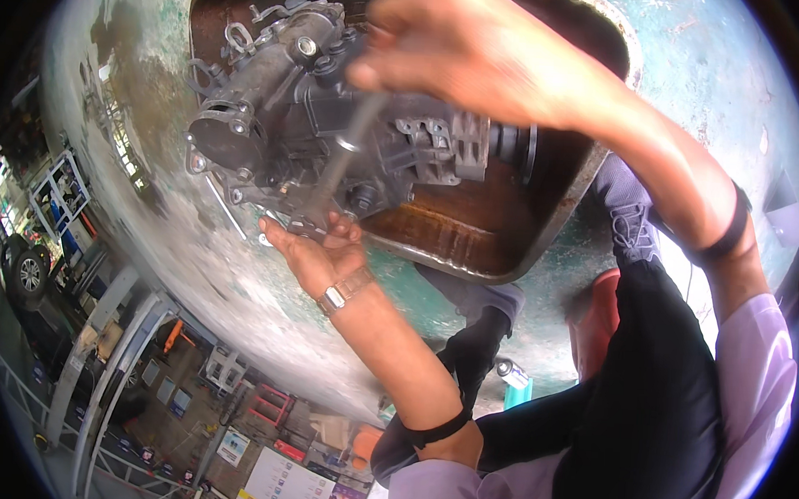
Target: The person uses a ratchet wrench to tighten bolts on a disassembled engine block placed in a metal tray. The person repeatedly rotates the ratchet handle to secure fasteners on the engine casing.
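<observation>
Right hand: curled, apparently closed round upper end of bar tool. Left hand: half-curled at tool's lower end; grip cannot be told. Metal assembly: in tray, upper centre of frame. Tool should be kept seated, pulled evenly.

"Where is the right arm?"

"The right arm rises along the right side of the frame, bends, and stretches leftward to the top."

"And its hand?"

"The right hand is at the top centre, fingers curled in a grip, the thumb beneath them. Finger edges are blurred."

"The left side?"

"The left arm slants from the lower centre up and to the left. The left hand lies left of centre, below the right one, its thumb toward the upper left, fingers half bent. How firmly they close is unclear."
</observation>
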